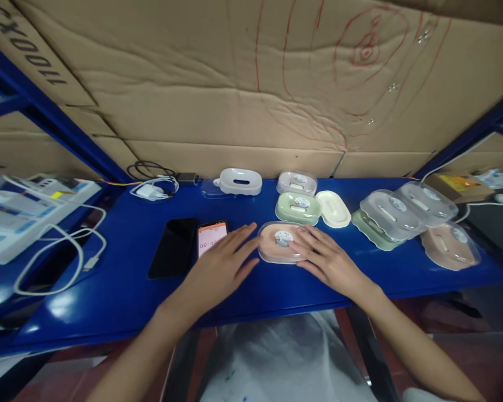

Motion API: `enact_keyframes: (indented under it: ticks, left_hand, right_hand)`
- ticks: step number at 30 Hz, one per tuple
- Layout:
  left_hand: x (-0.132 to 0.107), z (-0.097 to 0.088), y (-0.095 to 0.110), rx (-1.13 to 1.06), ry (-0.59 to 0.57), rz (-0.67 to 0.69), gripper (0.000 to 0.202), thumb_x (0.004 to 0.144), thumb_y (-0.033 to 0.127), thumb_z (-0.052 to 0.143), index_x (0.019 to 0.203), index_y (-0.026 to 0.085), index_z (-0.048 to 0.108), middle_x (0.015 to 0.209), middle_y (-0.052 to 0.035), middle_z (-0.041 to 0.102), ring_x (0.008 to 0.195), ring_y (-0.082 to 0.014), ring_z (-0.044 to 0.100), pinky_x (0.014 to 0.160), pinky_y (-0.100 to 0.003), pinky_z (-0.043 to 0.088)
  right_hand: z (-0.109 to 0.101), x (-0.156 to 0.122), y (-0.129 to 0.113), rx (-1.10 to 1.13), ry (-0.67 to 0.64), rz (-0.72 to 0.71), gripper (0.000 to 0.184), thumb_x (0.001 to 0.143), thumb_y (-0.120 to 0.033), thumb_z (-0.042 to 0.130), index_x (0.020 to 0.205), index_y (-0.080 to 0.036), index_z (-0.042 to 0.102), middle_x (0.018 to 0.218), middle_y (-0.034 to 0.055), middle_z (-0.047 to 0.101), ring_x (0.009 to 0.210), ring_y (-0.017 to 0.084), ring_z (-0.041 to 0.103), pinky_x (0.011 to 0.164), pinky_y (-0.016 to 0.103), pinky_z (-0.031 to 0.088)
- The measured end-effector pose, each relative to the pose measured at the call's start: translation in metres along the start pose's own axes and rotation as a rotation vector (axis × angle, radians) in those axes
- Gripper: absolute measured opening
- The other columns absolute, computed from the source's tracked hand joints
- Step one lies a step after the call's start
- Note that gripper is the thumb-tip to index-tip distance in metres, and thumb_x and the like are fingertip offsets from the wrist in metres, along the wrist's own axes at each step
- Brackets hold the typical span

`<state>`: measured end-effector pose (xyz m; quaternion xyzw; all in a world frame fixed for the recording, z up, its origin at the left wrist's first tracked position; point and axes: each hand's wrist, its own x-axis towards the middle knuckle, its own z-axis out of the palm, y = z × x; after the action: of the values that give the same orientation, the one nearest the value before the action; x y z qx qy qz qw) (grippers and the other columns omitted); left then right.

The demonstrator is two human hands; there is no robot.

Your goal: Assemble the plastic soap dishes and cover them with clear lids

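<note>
Bare hands, seen from the head camera, flank a peach oval plastic box with a clear lid (268,239), set around mid-depth on a glossy blue desk (126,304). The left hand (220,265) is open, fingers extended toward the box's left end; whether they touch it is unclear. It partly covers a phone with a lit timer screen (212,233), beside a flat black rectangular device (172,248). The right hand (334,263) spreads its fingers over the box's right end. Just beyond sit a pale green clear-lidded box (288,209) and a cream oval dish (334,209). Toward the desk's far edge lies a pale grey slotted oval piece (242,190); near its right end, more lidded boxes (396,215) are grouped.
</note>
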<state>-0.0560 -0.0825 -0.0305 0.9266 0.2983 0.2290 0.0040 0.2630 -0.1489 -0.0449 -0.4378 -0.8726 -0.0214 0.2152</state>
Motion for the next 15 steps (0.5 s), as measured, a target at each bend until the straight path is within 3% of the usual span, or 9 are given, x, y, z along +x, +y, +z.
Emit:
enact_keyframes:
  ticks: [4,7,9,12,15]
  left_hand:
    - [0.029,-0.019,-0.064,0.135,-0.045,-0.103,0.043,0.111,0.037,0.047,0.148,0.020,0.063,0.155,-0.0157,0.064,0.138,-0.0343,0.066,0.115,-0.054,0.055]
    - [0.051,-0.020,-0.110,0.180,-0.163,-0.243,0.048,0.108,0.035,0.047,0.151,0.016,0.058,0.160,-0.0182,0.059,0.146,-0.0365,0.058,0.119,-0.057,0.049]
    - [0.061,-0.017,-0.132,0.190,-0.177,-0.288,0.050,0.105,0.033,0.050,0.150,0.013,0.057,0.160,-0.0215,0.057,0.146,-0.0390,0.057,0.117,-0.058,0.049]
    - [0.067,-0.011,-0.147,0.201,-0.176,-0.336,0.053,0.102,0.034,0.053,0.151,0.013,0.055,0.154,-0.0228,0.061,0.139,-0.0411,0.062,0.111,-0.060,0.052]
    - [0.063,-0.012,-0.141,0.204,-0.169,-0.344,0.054,0.103,0.036,0.053,0.153,0.015,0.052,0.157,-0.0210,0.059,0.142,-0.0395,0.060,0.115,-0.060,0.049]
  right_hand:
    - [-0.017,0.021,0.029,-0.045,-0.106,0.002,0.069,0.109,-0.036,0.060,0.172,-0.032,0.031,0.175,0.0111,0.039,0.164,0.032,0.034,0.130,0.062,0.039]
    - [-0.021,0.033,0.042,-0.045,-0.138,0.014,0.069,0.106,-0.046,0.064,0.169,-0.033,0.039,0.173,0.0138,0.043,0.163,0.034,0.037,0.128,0.064,0.040]
    - [-0.017,0.038,0.043,-0.045,-0.141,0.002,0.068,0.105,-0.048,0.066,0.167,-0.033,0.042,0.171,0.0138,0.046,0.161,0.034,0.040,0.127,0.064,0.041]
    - [-0.005,0.041,0.037,-0.061,-0.090,-0.019,0.067,0.105,-0.044,0.066,0.167,-0.030,0.043,0.167,0.0155,0.051,0.158,0.034,0.046,0.125,0.063,0.044]
    - [0.002,0.041,0.027,-0.042,-0.051,-0.039,0.069,0.108,-0.038,0.063,0.170,-0.028,0.036,0.167,0.0142,0.052,0.156,0.031,0.049,0.127,0.058,0.045]
